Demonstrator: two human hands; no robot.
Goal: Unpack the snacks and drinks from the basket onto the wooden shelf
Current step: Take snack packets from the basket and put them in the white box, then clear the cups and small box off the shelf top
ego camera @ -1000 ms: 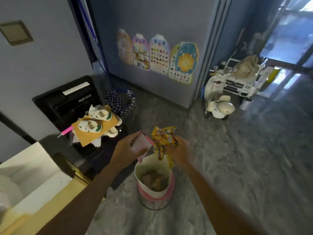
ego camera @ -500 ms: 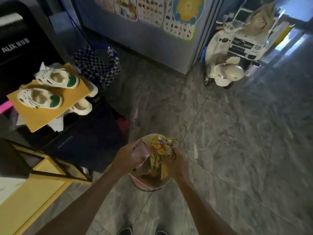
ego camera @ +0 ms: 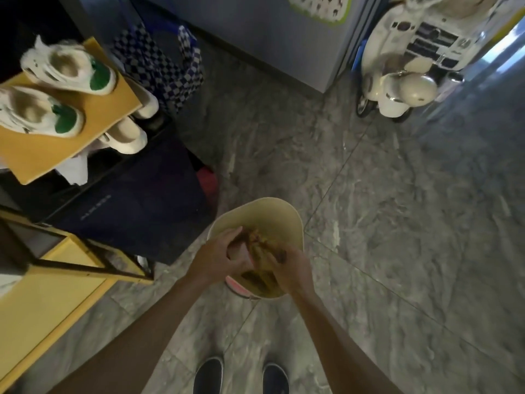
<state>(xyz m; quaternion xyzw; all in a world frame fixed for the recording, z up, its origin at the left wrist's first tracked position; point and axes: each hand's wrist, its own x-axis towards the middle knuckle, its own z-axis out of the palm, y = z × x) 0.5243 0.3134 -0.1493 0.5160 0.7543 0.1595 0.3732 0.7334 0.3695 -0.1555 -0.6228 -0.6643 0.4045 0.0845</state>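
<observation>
Grey marbled floor point(ego camera: 397, 223) fills most of my view, with the fridge point(ego camera: 255, 38) along the top edge. The yellow wooden shelf point(ego camera: 56, 294) sits at the lower left and a toy scooter point(ego camera: 397, 89) at the upper right. White shoes point(ego camera: 65, 69) lie on a board at the upper left.

The cream basket point(ego camera: 272, 206) stands on the floor at centre frame, just ahead of my feet. A second ago both hands were raised above its rim with packets lifted clear. Now both have dropped inside it.

The right hand point(ego camera: 292, 270) has its grip clenched on the yellow snack packets point(ego camera: 260, 241). The left hand point(ego camera: 217, 258) looks curled around a pale packet point(ego camera: 240, 253), though blur makes that unsure.

I see nothing on the shelf yet. I judge I'm gathering or regripping before carrying things over, so unloading has barely begun.
</observation>
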